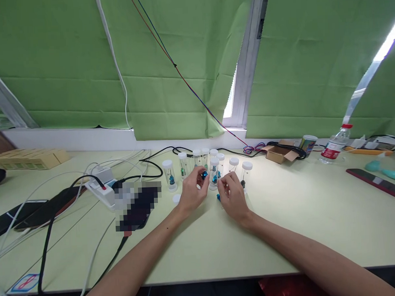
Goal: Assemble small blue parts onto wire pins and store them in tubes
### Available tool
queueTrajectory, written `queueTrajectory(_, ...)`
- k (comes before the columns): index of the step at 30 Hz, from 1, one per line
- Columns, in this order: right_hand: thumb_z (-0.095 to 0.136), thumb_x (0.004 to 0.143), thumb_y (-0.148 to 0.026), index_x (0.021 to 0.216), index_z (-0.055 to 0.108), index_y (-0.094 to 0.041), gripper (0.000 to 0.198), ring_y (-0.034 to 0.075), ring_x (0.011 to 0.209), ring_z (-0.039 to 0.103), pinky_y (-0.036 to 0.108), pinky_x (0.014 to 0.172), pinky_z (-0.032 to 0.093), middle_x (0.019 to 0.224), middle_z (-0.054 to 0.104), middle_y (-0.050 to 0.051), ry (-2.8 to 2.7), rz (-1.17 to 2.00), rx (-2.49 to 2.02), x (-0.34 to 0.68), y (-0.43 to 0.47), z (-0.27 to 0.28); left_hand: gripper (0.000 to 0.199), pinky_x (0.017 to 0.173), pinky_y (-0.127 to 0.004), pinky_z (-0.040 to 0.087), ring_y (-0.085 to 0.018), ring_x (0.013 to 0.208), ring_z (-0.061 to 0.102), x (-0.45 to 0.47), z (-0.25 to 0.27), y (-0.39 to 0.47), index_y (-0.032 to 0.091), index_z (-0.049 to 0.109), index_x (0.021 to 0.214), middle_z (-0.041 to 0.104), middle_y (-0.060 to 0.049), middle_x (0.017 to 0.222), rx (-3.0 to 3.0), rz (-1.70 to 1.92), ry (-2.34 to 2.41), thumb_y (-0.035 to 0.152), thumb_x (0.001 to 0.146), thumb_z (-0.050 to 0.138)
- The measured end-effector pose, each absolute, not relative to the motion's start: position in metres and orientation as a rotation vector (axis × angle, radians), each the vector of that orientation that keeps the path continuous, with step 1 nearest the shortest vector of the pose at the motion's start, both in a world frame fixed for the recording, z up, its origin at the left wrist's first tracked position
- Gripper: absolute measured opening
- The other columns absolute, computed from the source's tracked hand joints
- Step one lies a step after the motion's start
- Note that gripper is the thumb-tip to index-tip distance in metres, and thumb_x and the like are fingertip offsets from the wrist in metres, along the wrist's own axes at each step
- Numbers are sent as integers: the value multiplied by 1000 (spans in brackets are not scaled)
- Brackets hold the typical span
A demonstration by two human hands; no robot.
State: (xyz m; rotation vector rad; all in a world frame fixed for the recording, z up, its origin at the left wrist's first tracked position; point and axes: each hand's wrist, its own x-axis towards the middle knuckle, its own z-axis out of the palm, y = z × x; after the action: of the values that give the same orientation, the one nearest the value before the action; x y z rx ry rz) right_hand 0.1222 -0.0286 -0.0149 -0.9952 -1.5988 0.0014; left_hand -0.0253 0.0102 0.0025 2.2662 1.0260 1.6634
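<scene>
My left hand [193, 191] is closed, pinching a small shiny blue piece [204, 175] between thumb and fingers. Just to its right, my right hand [233, 199] has its fingers curled in; what they grip, if anything, is hidden. Another small blue piece [218, 197] shows beside the right fingertips, low over the table. Around both hands stand several clear tubes with white caps, one with a blue-green item inside [170, 175] at the left and one [247, 174] behind my right hand. A white cap [176, 199] lies beside my left wrist.
A phone [139, 208] and a white power strip [103, 192] with tangled cables lie to the left on the table [201, 256]. Toward the right are an open cardboard box [279, 153], a printed can [306, 145], a water bottle [335, 147] and a dark red flat device [376, 182].
</scene>
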Motion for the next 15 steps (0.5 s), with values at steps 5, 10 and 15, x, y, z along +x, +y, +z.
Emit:
queueTrajectory(5, 44, 97, -21, 75, 46, -21, 22, 15, 69, 45, 26, 56, 41, 77, 44, 1, -1473, 32, -971, 120, -32, -11, 17, 56, -21, 47, -9, 56, 56, -24, 3, 10, 20, 52, 104, 59, 0, 79, 2187, 1722, 1046, 30, 90, 55)
queueTrajectory(10, 43, 98, -26, 77, 45, -21, 22, 14, 70, 46, 25, 56, 42, 79, 45, 1, -1386, 81, -950, 122, -32, -12, 14, 53, -20, 44, -8, 54, 54, -25, 4, 11, 21, 52, 100, 57, 2, 76, 2154, 1725, 1047, 30, 90, 55)
queueTrajectory(15, 38, 101, -32, 82, 43, -22, 22, 12, 61, 45, 27, 59, 41, 69, 45, -3, -1307, 160, -931, 123, -30, -17, 9, 55, -21, 42, -8, 54, 49, -26, 3, 8, 20, 55, 95, 59, 2, 73, 2368, 1452, 956, 28, 90, 53)
